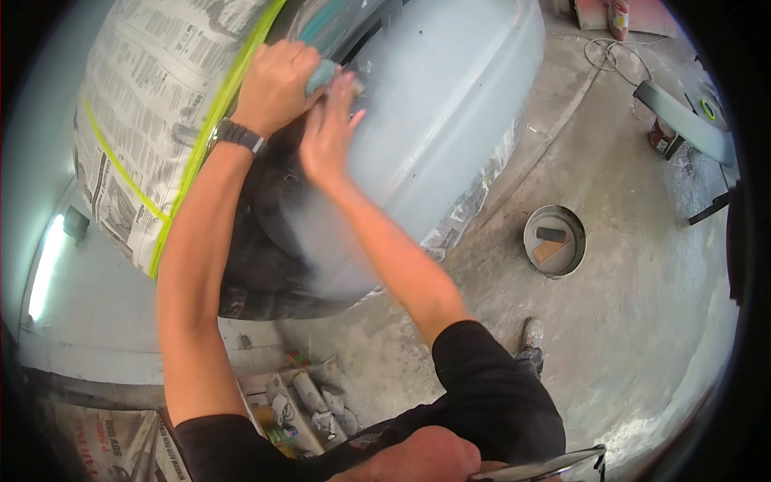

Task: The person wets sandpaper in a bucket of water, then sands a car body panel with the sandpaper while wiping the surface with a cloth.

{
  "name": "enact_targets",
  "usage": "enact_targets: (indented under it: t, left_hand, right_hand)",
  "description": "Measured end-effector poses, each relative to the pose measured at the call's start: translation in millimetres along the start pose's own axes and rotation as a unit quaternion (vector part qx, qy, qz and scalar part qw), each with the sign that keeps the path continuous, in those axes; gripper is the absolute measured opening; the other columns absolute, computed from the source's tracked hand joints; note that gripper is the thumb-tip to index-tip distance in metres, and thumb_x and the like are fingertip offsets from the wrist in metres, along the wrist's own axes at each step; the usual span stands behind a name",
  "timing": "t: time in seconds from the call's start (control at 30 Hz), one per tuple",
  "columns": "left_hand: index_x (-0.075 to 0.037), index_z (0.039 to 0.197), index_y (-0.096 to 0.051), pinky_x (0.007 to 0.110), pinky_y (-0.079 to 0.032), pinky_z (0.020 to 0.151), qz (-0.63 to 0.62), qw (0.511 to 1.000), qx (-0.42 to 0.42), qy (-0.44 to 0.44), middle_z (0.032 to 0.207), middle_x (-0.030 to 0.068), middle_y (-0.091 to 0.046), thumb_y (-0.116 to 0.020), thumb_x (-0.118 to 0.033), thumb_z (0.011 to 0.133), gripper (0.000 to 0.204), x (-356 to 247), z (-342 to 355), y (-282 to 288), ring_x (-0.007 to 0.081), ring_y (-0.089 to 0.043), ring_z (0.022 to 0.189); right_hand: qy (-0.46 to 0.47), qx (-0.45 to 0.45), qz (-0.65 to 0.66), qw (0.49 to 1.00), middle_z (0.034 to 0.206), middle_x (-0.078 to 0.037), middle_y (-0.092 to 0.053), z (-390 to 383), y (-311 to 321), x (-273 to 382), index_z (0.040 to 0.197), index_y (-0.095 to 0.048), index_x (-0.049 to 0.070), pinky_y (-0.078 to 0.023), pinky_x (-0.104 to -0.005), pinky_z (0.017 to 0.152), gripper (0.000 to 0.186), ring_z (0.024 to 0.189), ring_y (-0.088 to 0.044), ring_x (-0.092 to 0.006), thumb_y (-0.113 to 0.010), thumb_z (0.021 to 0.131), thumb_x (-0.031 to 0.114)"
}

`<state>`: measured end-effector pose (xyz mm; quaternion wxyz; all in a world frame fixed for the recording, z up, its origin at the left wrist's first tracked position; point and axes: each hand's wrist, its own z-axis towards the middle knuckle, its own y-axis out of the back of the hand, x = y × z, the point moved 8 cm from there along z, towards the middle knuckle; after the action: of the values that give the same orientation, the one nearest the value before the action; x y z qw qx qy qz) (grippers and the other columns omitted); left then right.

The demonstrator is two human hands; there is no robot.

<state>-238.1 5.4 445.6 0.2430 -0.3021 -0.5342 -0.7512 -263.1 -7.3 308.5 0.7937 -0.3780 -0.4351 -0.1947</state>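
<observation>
A car body panel (434, 104) in pale grey primer lies under my hands, with a dark patch (273, 185) on its near left part. At its far left my left hand (277, 84), with a dark watch on the wrist, is closed. A small light-blue pad (322, 75) shows beside its fingers; whether it is cloth or sponge I cannot tell. Close to it, my right hand (328, 140) has its fingers stretched out, slightly blurred, over the panel. A small tan piece (356, 86) is by its fingertips, too blurred to name.
Newspaper (161, 88) edged with yellow-green tape (210, 128) covers the part at left. A round basin (555, 277) with a dark block and a tan piece stands on the concrete floor. A grey curved part (683, 124), a hose (614, 60) and a compartmented box (297, 418) surround the work.
</observation>
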Motion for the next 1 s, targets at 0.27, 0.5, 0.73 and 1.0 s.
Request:
enact_targets:
  t: [0.27, 0.5, 0.73, 1.0]
  left_hand:
    - [-0.008, 0.088, -0.061, 0.042, -0.042, 0.070, -0.025, 0.999, -0.004, 0.031, 0.081, 0.0071, -0.058, -0.081, -0.024, 0.084, 0.025, 4.4, 6.6, 4.0, 0.0290, -0.058, 0.078]
    - [-0.009, 0.100, -0.064, 0.045, -0.043, 0.080, -0.063, 0.989, 0.122, 0.052, 0.103, 0.0120, -0.059, -0.082, -0.018, 0.077, 0.031, -11.6, -56.0, 33.7, 0.0336, -0.057, 0.097]
    - [-0.015, 0.114, -0.063, 0.049, -0.042, 0.094, -0.049, 0.983, 0.120, 0.127, 0.113, 0.0106, -0.058, -0.084, -0.006, 0.063, 0.056, -17.5, -233.5, 104.8, 0.0350, -0.055, 0.108]
    - [-0.017, 0.114, -0.063, 0.050, -0.039, 0.096, -0.021, 0.981, 0.019, 0.194, 0.113, 0.0100, -0.057, -0.082, -0.010, 0.067, 0.052, -23.3, -231.5, 104.7, 0.0345, -0.054, 0.107]
  right_hand:
    - [-0.013, 0.020, -0.033, 0.999, 0.169, -0.026, -0.013, -24.6, -8.1, 11.4, 0.160, -0.022, -0.006, -0.005, -0.0689, 0.120, 0.061, 0.157, -0.011, -0.0427, -0.042, 0.106, 0.013]
    - [0.035, -0.047, -0.086, 0.995, 0.169, -0.022, -0.021, 21.6, 44.9, -27.9, 0.161, -0.025, 0.001, -0.008, -0.0647, 0.123, 0.060, 0.156, -0.019, -0.0403, -0.043, 0.106, 0.016]
    - [0.096, 0.091, -0.104, 0.986, 0.171, -0.022, -0.013, -90.2, -33.8, -12.8, 0.164, -0.016, 0.003, -0.010, -0.0648, 0.122, 0.066, 0.157, -0.015, -0.0428, -0.044, 0.107, 0.020]
    - [0.100, -0.025, -0.229, 0.968, 0.169, -0.022, -0.019, -26.4, 0.3, -14.3, 0.159, -0.029, -0.001, -0.013, -0.0698, 0.120, 0.064, 0.156, -0.018, -0.0408, -0.049, 0.105, 0.025]
